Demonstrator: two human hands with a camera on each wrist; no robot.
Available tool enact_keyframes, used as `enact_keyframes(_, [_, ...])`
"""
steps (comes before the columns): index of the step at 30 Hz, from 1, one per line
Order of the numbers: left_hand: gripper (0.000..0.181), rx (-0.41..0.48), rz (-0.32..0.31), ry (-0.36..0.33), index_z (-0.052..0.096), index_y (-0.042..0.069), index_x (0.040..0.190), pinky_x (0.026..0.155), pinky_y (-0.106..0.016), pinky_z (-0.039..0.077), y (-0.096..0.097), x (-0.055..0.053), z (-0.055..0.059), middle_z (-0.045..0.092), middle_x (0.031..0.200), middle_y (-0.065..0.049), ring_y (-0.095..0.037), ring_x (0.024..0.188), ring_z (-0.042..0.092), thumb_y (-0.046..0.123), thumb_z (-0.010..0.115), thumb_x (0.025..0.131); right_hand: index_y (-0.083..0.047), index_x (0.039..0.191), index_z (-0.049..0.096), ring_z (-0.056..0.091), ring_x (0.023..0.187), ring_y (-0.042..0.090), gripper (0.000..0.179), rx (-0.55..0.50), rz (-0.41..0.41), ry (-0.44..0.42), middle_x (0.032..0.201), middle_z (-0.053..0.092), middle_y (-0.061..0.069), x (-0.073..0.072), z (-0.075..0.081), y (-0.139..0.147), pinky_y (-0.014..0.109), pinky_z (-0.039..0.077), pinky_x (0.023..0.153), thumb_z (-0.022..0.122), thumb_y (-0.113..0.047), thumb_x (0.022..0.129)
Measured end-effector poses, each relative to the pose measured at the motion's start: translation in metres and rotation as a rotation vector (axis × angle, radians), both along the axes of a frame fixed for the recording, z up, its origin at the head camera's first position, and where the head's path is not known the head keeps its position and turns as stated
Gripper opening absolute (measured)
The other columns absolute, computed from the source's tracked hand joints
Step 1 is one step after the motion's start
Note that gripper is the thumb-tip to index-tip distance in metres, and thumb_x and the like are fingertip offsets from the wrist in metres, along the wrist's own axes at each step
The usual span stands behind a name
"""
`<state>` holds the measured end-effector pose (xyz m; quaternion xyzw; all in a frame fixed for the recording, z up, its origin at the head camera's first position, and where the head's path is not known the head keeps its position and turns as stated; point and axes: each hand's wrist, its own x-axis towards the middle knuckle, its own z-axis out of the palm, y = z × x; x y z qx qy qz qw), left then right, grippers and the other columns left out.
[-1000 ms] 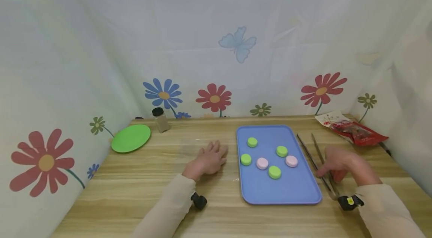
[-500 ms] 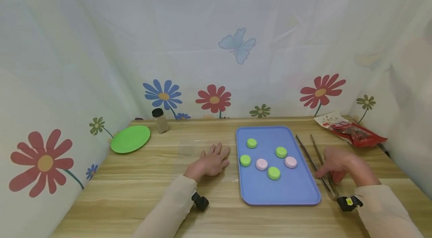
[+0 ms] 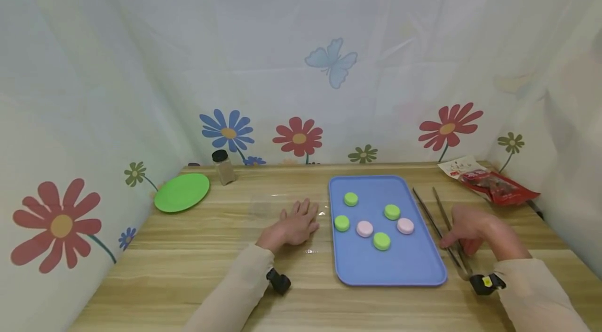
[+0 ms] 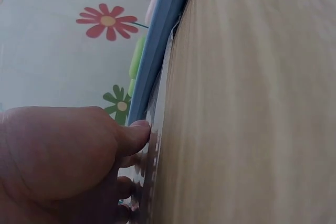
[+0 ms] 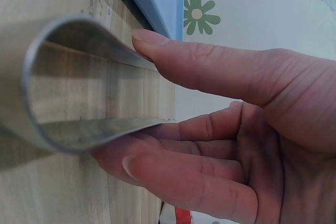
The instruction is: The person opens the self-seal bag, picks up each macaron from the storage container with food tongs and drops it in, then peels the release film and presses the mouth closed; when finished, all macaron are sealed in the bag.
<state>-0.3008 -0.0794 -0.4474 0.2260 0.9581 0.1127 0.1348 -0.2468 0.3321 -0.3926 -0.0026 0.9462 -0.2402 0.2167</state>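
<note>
My left hand (image 3: 293,227) lies palm down with fingers spread, resting on a clear, flat plastic piece (image 3: 265,206) on the table, left of a blue tray (image 3: 390,274). In the left wrist view, its thumb is at the edge of that clear piece (image 4: 157,114). My right hand (image 3: 472,230) grips metal tongs (image 3: 440,207) lying along the tray's right side. Thumb on one arm and fingers on the other, it holds the tongs (image 5: 79,142) spread apart. Several green macarons (image 3: 381,241) and two pink macarons (image 3: 365,228) sit on the tray.
A green plate (image 3: 182,193) is at the far left, with a black-capped spice jar (image 3: 224,170) beside it. At the back right lies a red and white food packet (image 3: 491,183). A flower-printed curtain (image 3: 263,60) surrounds the wooden table (image 3: 282,311).
My left hand has shifted very slightly right on the clear piece. The right hand and tongs stay in place.
</note>
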Motion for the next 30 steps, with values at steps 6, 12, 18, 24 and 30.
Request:
enact_keyframes(6, [0.055, -0.011, -0.009, 0.023, 0.024, 0.012, 0.16, 0.115, -0.069, 0.013, 0.0012, -0.0024, -0.0033, 0.011, 0.166, -0.017, -0.039, 0.151, 0.01, 0.034, 0.035, 0.11, 0.001, 0.074, 0.056, 0.067, 0.053, 0.022, 0.038, -0.011, -0.001, -0.005, 0.065, 0.064, 0.013, 0.0007, -0.0001, 0.0014, 0.035, 0.059, 0.053, 0.087, -0.021, 0.076])
enact_keyframes(12, [0.053, -0.014, 0.032, 0.037, 0.024, 0.017, 0.16, 0.116, -0.067, 0.013, 0.0036, -0.0034, -0.0041, 0.011, 0.166, -0.014, -0.037, 0.151, 0.011, 0.032, 0.034, 0.11, 0.001, 0.072, 0.058, 0.067, 0.052, 0.022, 0.037, -0.005, 0.006, -0.005, 0.062, 0.064, 0.012, 0.0008, 0.0008, 0.002, 0.035, 0.059, 0.052, 0.087, -0.022, 0.076])
enact_keyframes(18, [0.053, -0.012, 0.032, 0.044, 0.027, 0.019, 0.16, 0.116, -0.068, 0.011, 0.0063, -0.0007, 0.0001, 0.012, 0.166, -0.014, -0.037, 0.151, 0.01, 0.034, 0.036, 0.109, 0.0, 0.071, 0.058, 0.067, 0.052, 0.022, 0.037, 0.0, 0.012, -0.001, 0.061, 0.064, 0.012, 0.0003, 0.0004, 0.0032, 0.034, 0.058, 0.052, 0.087, -0.022, 0.076])
enact_keyframes(24, [0.057, 0.001, -0.011, 0.032, 0.029, 0.015, 0.159, 0.115, -0.069, 0.011, 0.0078, 0.0028, 0.0044, 0.013, 0.165, -0.017, -0.039, 0.151, 0.011, 0.038, 0.041, 0.108, 0.001, 0.07, 0.058, 0.066, 0.052, 0.022, 0.036, -0.008, 0.02, 0.003, 0.062, 0.064, 0.012, 0.0008, 0.0035, 0.0025, 0.034, 0.058, 0.052, 0.086, -0.021, 0.077])
enact_keyframes(30, [0.058, 0.006, -0.015, 0.029, 0.026, 0.017, 0.16, 0.115, -0.07, 0.009, 0.0073, 0.0046, -0.0019, 0.009, 0.166, -0.016, -0.039, 0.151, 0.008, 0.042, 0.036, 0.108, 0.0, 0.069, 0.058, 0.066, 0.051, 0.021, 0.036, -0.009, 0.012, -0.003, 0.061, 0.063, 0.011, 0.0018, 0.0028, 0.0009, 0.034, 0.058, 0.052, 0.087, -0.021, 0.076])
